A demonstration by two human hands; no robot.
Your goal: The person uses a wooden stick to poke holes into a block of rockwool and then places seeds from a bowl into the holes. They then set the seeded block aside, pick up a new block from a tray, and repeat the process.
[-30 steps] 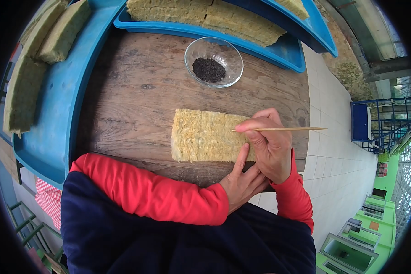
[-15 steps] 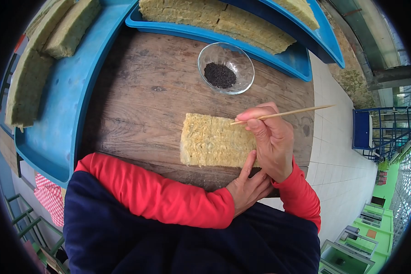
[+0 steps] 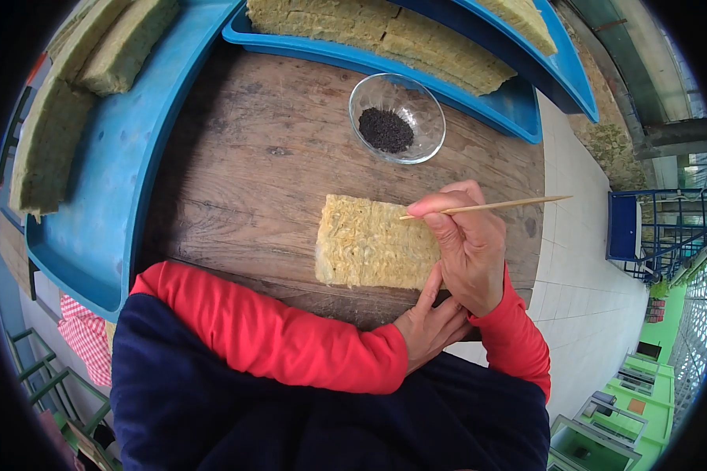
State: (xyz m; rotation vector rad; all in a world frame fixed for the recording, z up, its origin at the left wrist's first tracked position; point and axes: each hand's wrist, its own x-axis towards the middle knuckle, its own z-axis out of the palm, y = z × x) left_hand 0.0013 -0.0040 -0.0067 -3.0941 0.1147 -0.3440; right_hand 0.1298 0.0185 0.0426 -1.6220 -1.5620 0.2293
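A yellowish fibrous slab (image 3: pixel 369 242) lies flat on the wooden table (image 3: pixel 259 157). My right hand (image 3: pixel 470 243) pinches a thin wooden stick (image 3: pixel 518 204), whose pointed tip is over the slab's upper right part. Whether the tip touches the slab I cannot tell. Low at the slab's right end is my left hand (image 3: pixel 432 326), its fingers apart and the index finger stretched up beside my right hand. Beyond the slab stands a clear glass bowl (image 3: pixel 426 133) holding a heap of small black grains (image 3: pixel 385 130).
On the left a blue tray (image 3: pixel 106 180) holds long fibrous blocks (image 3: pixel 47 145). More blocks (image 3: pixel 369 31) fill another blue tray (image 3: pixel 291 51) at the back, with a further tray (image 3: pixel 577 78) overlapping it. White floor tiles (image 3: pixel 569 259) show past the table's right edge.
The view has shifted slightly, so the slab and bowl appear a little further right. My right hand still holds the stick over the slab, its tip at nearly the same place.
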